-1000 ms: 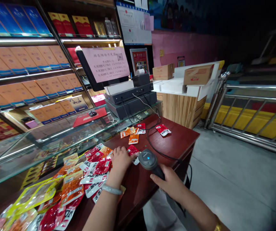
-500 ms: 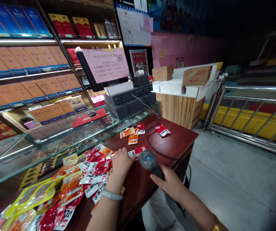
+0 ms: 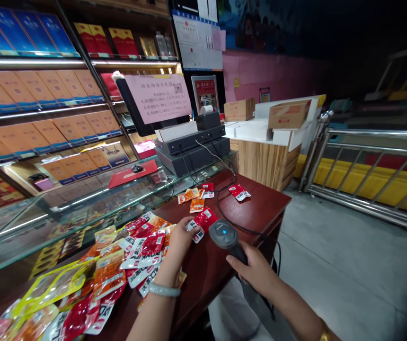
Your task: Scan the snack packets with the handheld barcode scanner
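Between the fingers of my left hand (image 3: 182, 237) is the white end of a red-and-white snack packet (image 3: 205, 218), tilted up over the dark red table (image 3: 221, 270). My right hand (image 3: 255, 267) is wrapped round the handle of a grey barcode scanner (image 3: 226, 237) with a blue light on top. The scanner's head is just right of the packet. Left of my left hand lies a heap of snack packets (image 3: 143, 251) in red, orange and yellow. A few orange and red packets (image 3: 197, 201) lie farther back, and a single red packet (image 3: 239, 192) rests near the cable.
A black cable (image 3: 221, 208) runs across the table. Behind are a glass display case (image 3: 83, 199), a cash drawer (image 3: 192, 154) and a monitor with a pink notice (image 3: 157, 97). Boxed goods fill the shelves (image 3: 40, 111). A metal railing (image 3: 370, 161) stands at the right.
My left hand has raised and turned the red-and-white packet, so more of it shows. The scanner in my right hand has shifted slightly right.
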{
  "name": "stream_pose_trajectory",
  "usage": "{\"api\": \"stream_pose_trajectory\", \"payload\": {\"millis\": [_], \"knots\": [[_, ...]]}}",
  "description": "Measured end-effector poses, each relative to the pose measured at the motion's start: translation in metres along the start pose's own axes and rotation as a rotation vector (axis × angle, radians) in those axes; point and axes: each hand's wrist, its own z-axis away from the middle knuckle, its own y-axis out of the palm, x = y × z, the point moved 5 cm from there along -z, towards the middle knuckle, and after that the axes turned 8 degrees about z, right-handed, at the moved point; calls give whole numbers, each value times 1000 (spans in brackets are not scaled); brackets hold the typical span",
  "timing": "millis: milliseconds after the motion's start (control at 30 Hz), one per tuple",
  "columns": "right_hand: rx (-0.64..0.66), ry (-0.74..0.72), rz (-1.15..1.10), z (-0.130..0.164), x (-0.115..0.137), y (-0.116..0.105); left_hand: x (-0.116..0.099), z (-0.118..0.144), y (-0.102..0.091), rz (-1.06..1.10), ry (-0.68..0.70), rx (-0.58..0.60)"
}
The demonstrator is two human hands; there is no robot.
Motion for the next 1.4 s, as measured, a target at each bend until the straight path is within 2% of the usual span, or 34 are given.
{"api": "stream_pose_trajectory", "payload": {"millis": [100,233,400,533,633,767,800,833,900,933,1000,1067,1133,1233,1300,1400], "knots": [[-11,-4,-12,0,2,3,13,6,-11,156,18,-81],[0,-29,-12,-1,12,8,19,15,-24,116,35,-142],[30,-86,-1,-5,25,16,18,24,-31,43,56,-190],[40,-109,-5,-7,30,21,13,30,-42,61,6,-192],[49,-147,-38,-9,34,23,14,39,-80,-57,-90,-270],[105,-144,-92,-17,31,32,23,54,-156,-530,-224,-353],[114,-130,-91,-20,28,35,22,55,-173,-667,-213,-374],[117,-118,-85,-22,25,38,19,55,-188,-794,-178,-464],[116,-109,-80,-27,20,42,12,46,-201,-923,-118,-566],[119,-110,-85,-30,18,44,8,36,-198,-928,-77,-568],[142,-109,-105,-33,17,45,1,7,-174,-854,16,-443],[164,-105,-120,-35,19,45,-8,-28,-136,-773,118,-282],[181,-93,-114,-36,21,42,-14,-62,-97,-735,134,-168],[204,-58,-91,-37,21,39,-24,-106,-48,-770,220,-70],[212,-27,-65,-38,18,38,-27,-131,-28,-835,249,-53],[227,-12,-42,-41,13,38,-22,-162,-17,-897,185,-33]]}}
